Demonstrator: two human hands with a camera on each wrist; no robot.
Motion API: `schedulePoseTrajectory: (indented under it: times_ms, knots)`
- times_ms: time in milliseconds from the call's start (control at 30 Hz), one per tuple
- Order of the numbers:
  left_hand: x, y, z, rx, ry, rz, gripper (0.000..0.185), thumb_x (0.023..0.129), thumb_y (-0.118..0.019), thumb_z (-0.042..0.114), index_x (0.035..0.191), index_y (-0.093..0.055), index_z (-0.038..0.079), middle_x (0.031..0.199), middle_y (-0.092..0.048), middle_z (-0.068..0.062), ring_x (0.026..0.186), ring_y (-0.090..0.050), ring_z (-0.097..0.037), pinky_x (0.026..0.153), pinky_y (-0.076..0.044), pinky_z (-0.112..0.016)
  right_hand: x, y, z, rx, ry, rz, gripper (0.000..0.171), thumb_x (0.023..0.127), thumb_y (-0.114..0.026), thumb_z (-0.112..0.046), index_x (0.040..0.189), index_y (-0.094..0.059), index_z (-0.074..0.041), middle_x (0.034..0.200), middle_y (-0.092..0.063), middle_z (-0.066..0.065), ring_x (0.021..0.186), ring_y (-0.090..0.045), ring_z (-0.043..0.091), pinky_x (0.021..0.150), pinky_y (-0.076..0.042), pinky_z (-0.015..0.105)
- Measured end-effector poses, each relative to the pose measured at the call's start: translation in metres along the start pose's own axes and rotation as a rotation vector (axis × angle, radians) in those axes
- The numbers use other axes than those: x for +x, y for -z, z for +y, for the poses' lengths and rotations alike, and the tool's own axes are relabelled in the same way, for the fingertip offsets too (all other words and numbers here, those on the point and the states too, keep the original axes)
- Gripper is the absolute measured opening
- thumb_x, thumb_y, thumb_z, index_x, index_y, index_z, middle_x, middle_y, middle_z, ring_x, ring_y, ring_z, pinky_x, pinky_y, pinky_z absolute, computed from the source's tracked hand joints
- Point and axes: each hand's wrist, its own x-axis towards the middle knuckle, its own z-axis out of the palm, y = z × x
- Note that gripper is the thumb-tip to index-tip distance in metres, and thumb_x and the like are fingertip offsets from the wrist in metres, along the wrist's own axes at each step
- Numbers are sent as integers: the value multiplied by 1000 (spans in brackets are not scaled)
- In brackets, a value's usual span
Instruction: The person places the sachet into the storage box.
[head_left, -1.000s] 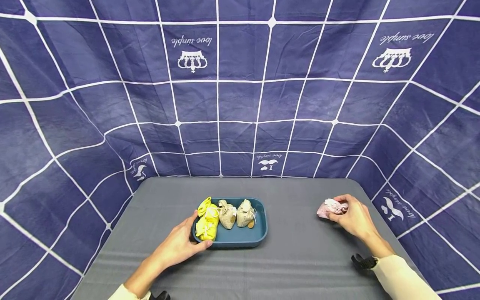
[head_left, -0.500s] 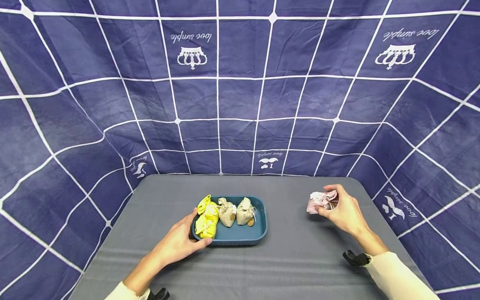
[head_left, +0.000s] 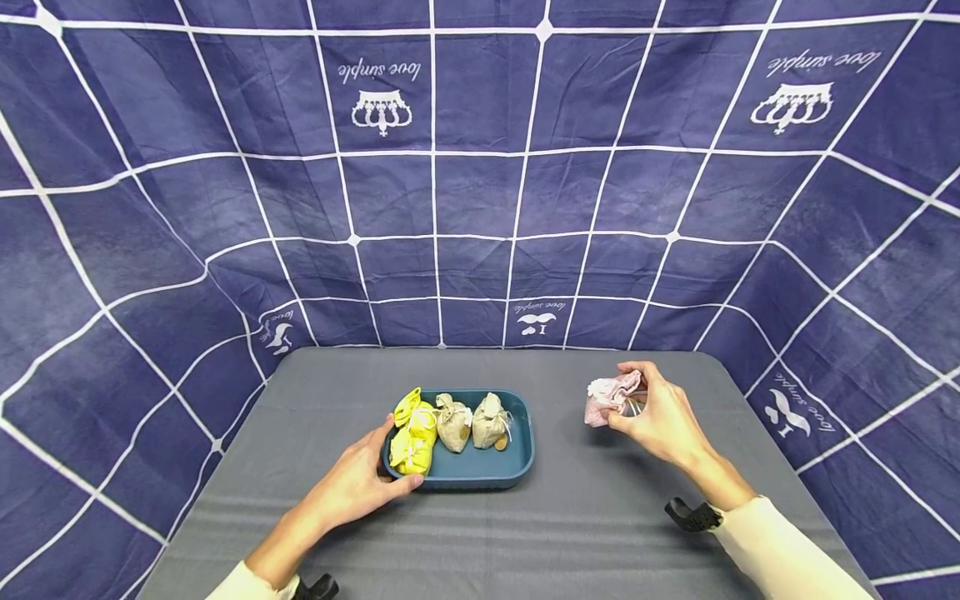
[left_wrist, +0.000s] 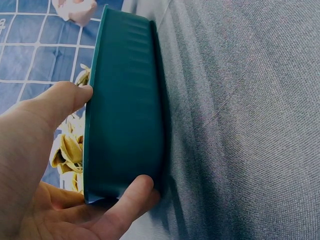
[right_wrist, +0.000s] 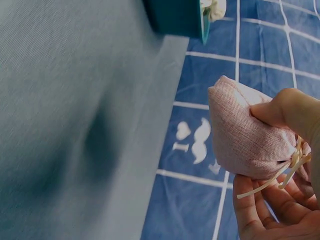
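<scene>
My right hand pinched the small pink linen drawstring pouch above the grey table. My left hand gripped the teal plastic tray's near-left corner, thumb on its rim.

"love simple" printed upside down on the blue checked cloth, beside crown marks

Cream long sleeves on both arms — black wrist straps, perhaps camera mounts.

Head view looks forward and down from the near edge over the whole grey cloth-covered table. Left wrist view sits close against the teal plastic tray; right wrist view, close on the pink fabric pouch, catches the same tray.
</scene>
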Motion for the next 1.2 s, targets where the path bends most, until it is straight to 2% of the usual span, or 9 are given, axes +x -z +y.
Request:
schedulePoseTrajectory:
  times_ms: [133, 300, 533, 900, 1200]
  knots:
    - [0, 1, 1, 1, 6, -2, 120, 92, -95, 57, 175, -41, -11, 170, -55, -40, 157, -60, -56, 129, -52, -69, 3, -5, -14, 37, 23, -18, 75, 80, -100, -12, 147, -68, -6, 128, -84, 13, 108, -88, 32, 97, -67, 50]
    - [-2, -1, 0, 1, 25, -15, 121, 92, -95, 58, 176, -40, -10, 172, -54, -38, 158, -59, -55, 130, -51, -68, 5, -13, -29, 73, 48, -44, 66, 79, -99, -9, 140, -72, -10, 124, -85, 9, 104, -88, 23, 95, -67, 44]
    - [0, 0, 2, 11, -1, -8, 120, 92, -95, 56, 174, -41, -11, 171, -55, -39, 156, -61, -55, 129, -52, -67, 12, -25, -51, 122, 90, -82, 57, 78, -98, -6, 130, -75, -13, 118, -84, 4, 101, -86, 17, 96, -68, 41]
    - [-2, -2, 1, -1, 16, -14, 121, 92, -96, 56, 175, -40, -12, 171, -55, -39, 158, -60, -54, 130, -51, -67, 20, -47, -83, 178, 167, -153, 53, 79, -96, -6, 127, -75, -13, 112, -82, -4, 104, -83, 13, 99, -70, 36]
    - [1, 0, 0, 15, 8, -10, 122, 92, -96, 57, 175, -39, -12, 171, -55, -39, 157, -61, -54, 129, -52, -67, 24, -66, -112, 182, 252, -190, 55, 76, -95, -8, 126, -73, -13, 107, -81, -6, 99, -79, 9, 93, -67, 33]
